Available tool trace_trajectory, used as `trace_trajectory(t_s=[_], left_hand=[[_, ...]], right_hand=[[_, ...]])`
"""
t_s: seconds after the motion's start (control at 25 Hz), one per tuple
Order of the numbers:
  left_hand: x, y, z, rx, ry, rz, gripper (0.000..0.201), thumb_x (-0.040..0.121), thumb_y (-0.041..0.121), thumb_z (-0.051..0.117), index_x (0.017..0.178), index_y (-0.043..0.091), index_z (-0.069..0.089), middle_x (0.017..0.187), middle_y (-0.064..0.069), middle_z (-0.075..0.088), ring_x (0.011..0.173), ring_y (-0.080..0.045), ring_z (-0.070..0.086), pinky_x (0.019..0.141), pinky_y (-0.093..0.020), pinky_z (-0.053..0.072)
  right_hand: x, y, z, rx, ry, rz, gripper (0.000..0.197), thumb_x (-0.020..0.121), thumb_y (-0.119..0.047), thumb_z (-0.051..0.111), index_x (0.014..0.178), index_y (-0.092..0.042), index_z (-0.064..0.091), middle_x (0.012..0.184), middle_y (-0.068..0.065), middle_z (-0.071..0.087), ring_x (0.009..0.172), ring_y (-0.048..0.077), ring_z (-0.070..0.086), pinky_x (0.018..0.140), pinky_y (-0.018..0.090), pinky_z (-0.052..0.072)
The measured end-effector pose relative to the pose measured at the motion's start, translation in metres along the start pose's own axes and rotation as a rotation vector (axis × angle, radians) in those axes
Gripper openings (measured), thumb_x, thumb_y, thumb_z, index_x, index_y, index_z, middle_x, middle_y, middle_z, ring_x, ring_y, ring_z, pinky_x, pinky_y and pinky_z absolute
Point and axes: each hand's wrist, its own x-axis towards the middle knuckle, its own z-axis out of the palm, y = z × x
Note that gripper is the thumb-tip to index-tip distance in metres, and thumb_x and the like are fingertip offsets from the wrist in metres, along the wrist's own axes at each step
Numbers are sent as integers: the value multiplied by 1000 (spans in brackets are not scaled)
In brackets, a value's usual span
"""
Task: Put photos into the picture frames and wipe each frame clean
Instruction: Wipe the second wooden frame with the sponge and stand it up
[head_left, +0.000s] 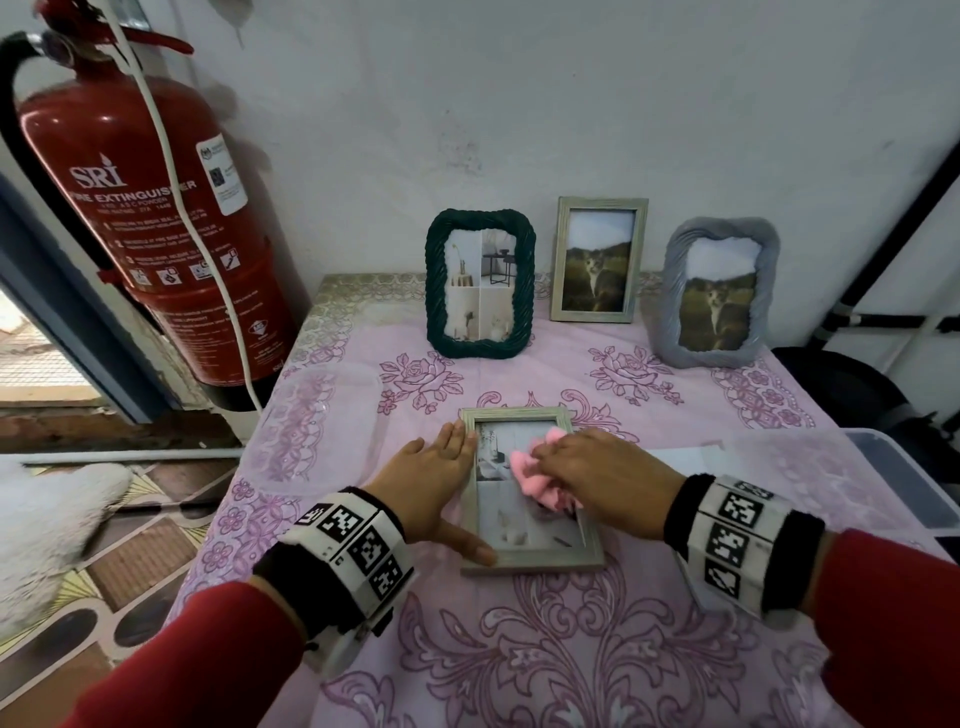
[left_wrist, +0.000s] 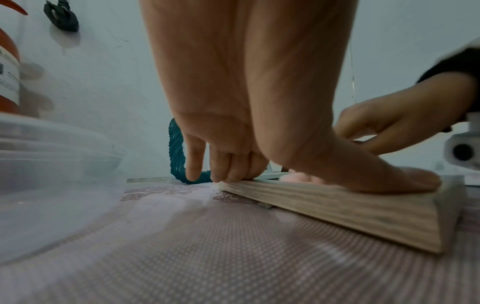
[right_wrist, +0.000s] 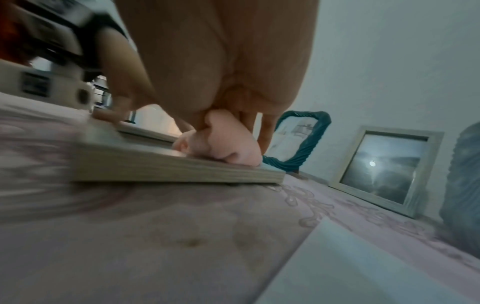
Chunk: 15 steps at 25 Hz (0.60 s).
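A pale wooden picture frame (head_left: 540, 558) lies flat, glass up, with a photo inside, on the pink floral tablecloth (head_left: 519, 649). My left hand (head_left: 457, 483) presses on its left rail with straight fingers, the thumb on the near left corner. My right hand (head_left: 566, 467) grips a bunched pink cloth (head_left: 530, 467) and holds it on the glass, near the middle. In the left wrist view the thumb lies flat on the frame (left_wrist: 350, 211), with the cloth (left_wrist: 296, 178) behind it. In the right wrist view the cloth (right_wrist: 228, 144) sits under my fingers on the frame (right_wrist: 168, 166).
Three filled frames stand at the back by the wall: a green rope frame (head_left: 480, 283), a pale wooden frame (head_left: 600, 260) and a grey wavy frame (head_left: 719, 293). A red fire extinguisher (head_left: 150, 208) hangs at the left. Clear plastic lid (head_left: 311, 431) left, clear bin (head_left: 904, 467) right, white sheet (head_left: 691, 457).
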Motion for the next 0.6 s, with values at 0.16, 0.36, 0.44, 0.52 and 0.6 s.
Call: trace_trajectory(t_s=[0.16, 0.36, 0.44, 0.52, 0.6], left_hand=[[0, 2, -1, 2, 5, 3, 128, 64, 70, 63, 147, 2, -8, 156, -16, -10, 146, -23, -7, 120, -39, 6], [-1, 5, -4, 13, 1, -4, 128, 66, 69, 63, 147, 1, -9, 156, -18, -10, 146, -25, -7, 119, -38, 4], [-1, 5, -4, 26, -8, -8, 127, 66, 69, 62, 147, 1, -9, 156, -18, -10, 146, -25, -7, 119, -39, 3], [-2, 4, -3, 18, -18, -5, 127, 66, 70, 61, 147, 2, -10, 156, -17, -10, 146, -24, -7, 119, -39, 4], [-3, 2, -3, -2, -17, 0, 127, 66, 70, 61, 147, 3, -10, 156, -16, -11, 146, -23, -7, 119, -39, 4]], right_hand=[[30, 3, -2, 135, -38, 52, 35, 98, -19, 42, 132, -17, 51, 131, 5, 55, 120, 22, 48, 101, 34, 35], [25, -26, 1, 314, -21, -35, 37, 92, -9, 47, 127, -13, 57, 137, 10, 52, 125, 21, 47, 106, 34, 34], [10, -38, 6, 301, -4, -80, 32, 93, -18, 47, 122, -14, 58, 124, 8, 58, 112, 21, 52, 100, 36, 39], [-7, -36, 8, 232, 1, -78, 30, 95, -27, 43, 119, -18, 57, 120, 2, 59, 110, 17, 51, 102, 32, 35], [-17, -24, 4, 119, 27, -61, 26, 96, -28, 37, 114, -23, 56, 120, -3, 59, 112, 13, 49, 104, 31, 31]])
